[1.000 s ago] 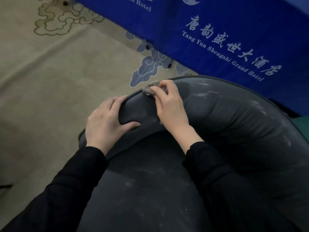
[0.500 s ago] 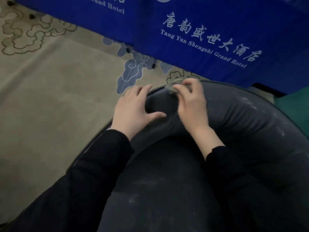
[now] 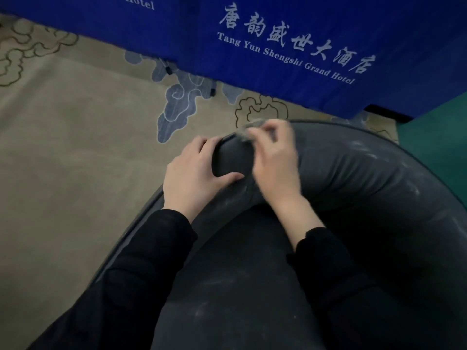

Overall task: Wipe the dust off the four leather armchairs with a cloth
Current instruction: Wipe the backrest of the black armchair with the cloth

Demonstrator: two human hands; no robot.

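A dark grey leather armchair (image 3: 353,188) with a curved, padded back fills the lower right; pale dust streaks mark its back and seat. My left hand (image 3: 194,178) grips the left end of the backrest, fingers over its outer edge and thumb on the inner side. Beside it, my right hand (image 3: 275,165) holds a small grey cloth (image 3: 243,134) against the top edge of the backrest. The hand is motion-blurred, and most of the cloth is hidden under its fingers.
A blue banner (image 3: 290,46) with white hotel lettering stands just behind the chair. Beige carpet (image 3: 75,147) with blue and gold cloud patterns spreads to the left. A green surface (image 3: 439,127) shows at the right edge.
The view has shifted, so the chair sits lower and further right. My right hand keeps rubbing the cloth on the backrest's top edge, and my left hand has slid along the backrest closer to it.
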